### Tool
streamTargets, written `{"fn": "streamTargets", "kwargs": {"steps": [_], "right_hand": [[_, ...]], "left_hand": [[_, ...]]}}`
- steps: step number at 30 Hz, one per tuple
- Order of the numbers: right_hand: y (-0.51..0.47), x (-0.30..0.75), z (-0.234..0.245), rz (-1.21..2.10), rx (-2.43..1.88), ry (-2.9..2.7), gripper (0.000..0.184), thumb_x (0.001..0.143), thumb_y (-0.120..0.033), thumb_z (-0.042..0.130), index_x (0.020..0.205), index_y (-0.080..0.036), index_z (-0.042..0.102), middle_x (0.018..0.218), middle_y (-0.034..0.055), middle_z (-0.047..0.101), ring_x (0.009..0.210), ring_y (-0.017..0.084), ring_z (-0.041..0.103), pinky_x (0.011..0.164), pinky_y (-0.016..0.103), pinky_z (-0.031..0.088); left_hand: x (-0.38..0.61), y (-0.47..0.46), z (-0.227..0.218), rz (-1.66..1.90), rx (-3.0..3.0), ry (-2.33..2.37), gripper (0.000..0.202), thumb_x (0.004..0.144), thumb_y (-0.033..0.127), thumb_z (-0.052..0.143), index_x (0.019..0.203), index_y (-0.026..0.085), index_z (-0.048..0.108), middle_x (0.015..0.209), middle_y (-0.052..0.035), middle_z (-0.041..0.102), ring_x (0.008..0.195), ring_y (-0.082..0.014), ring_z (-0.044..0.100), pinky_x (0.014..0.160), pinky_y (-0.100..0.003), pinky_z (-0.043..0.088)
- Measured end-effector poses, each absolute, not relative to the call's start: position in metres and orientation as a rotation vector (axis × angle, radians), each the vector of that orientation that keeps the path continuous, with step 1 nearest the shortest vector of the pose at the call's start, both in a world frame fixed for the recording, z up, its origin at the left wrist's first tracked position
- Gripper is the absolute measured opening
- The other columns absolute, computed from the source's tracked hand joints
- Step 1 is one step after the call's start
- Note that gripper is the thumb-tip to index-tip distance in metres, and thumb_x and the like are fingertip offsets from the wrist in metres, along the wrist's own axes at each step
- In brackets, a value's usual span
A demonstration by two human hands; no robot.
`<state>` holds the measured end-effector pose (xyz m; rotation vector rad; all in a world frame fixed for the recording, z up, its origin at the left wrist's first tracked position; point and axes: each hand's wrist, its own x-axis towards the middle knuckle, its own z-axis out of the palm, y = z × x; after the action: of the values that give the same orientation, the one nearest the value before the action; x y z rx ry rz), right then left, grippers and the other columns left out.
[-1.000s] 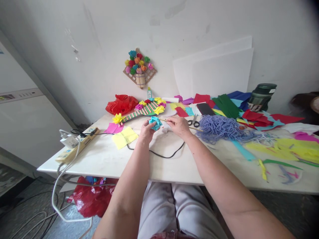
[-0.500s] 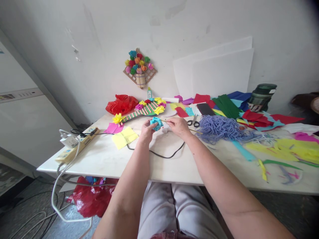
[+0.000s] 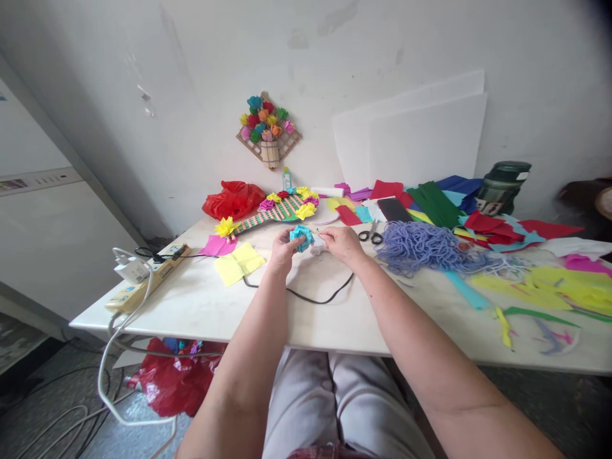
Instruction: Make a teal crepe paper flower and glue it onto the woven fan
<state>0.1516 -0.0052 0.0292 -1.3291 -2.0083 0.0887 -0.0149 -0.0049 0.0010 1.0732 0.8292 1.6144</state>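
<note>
My left hand is closed around the edge of a blue crepe paper flower, thumb on its front. Close to the flower's right side, my right hand pinches a thin stick. Only a short bit of the stick shows at the fingertips; the rest is hidden. Behind the hands lies a green and pink striped board trimmed with yellow, pink and red paper flowers. Scissors with black handles rest right of my right hand.
A heap of lavender yarn lies to the right, with coloured paper sheets behind it. A black cable crosses the table below my hands. At the left edge is a power strip; a dark green jar stands back right.
The blue flower has turned slightly in my left hand. The stick's long end, which stuck out to the right past my right hand, no longer shows there.
</note>
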Motion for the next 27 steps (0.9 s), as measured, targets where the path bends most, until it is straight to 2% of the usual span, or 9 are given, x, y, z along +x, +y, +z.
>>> {"fn": "streamTargets", "kwargs": {"steps": [6, 11, 17, 27], "right_hand": [[-0.004, 0.151, 0.027, 0.163, -1.296, -1.965, 0.021, 0.083, -0.026, 0.056, 0.085, -0.023, 0.077, 0.07, 0.0017, 0.073, 0.066, 0.015, 0.062, 0.062, 0.023, 0.04], [-0.009, 0.149, 0.028, -0.014, -1.348, -1.921, 0.017, 0.081, -0.029, 0.06, 0.086, -0.025, 0.076, 0.08, 0.0024, 0.075, 0.075, 0.017, 0.064, 0.063, 0.025, 0.039], [-0.013, 0.146, 0.03, -0.218, -1.271, -1.971, 0.016, 0.083, -0.022, 0.058, 0.078, -0.02, 0.073, 0.083, 0.0043, 0.074, 0.078, 0.016, 0.062, 0.06, 0.025, 0.034], [-0.017, 0.144, 0.03, -0.272, -1.252, -2.01, 0.018, 0.087, -0.019, 0.052, 0.084, -0.019, 0.07, 0.086, 0.0055, 0.073, 0.081, 0.017, 0.061, 0.06, 0.026, 0.032]], "left_hand": [[-0.014, -0.006, 0.002, 1.564, 1.09, 0.818, 0.042, 0.048, 0.027, 0.084, 0.082, 0.016, 0.061, 0.069, 0.0008, 0.065, 0.058, -0.0117, 0.06, 0.057, -0.024, 0.046], [-0.015, -0.007, 0.003, 1.554, 1.076, 0.808, 0.042, 0.048, 0.027, 0.084, 0.081, 0.015, 0.062, 0.068, 0.0004, 0.064, 0.058, -0.0126, 0.06, 0.058, -0.026, 0.048], [-0.014, -0.006, 0.002, 1.557, 1.064, 0.823, 0.042, 0.047, 0.027, 0.083, 0.08, 0.014, 0.062, 0.065, 0.0005, 0.063, 0.055, -0.0119, 0.058, 0.054, -0.025, 0.045], [-0.014, -0.005, 0.001, 1.565, 1.067, 0.78, 0.044, 0.048, 0.028, 0.084, 0.083, 0.015, 0.061, 0.067, 0.0012, 0.063, 0.056, -0.0106, 0.057, 0.054, -0.023, 0.043]]}}
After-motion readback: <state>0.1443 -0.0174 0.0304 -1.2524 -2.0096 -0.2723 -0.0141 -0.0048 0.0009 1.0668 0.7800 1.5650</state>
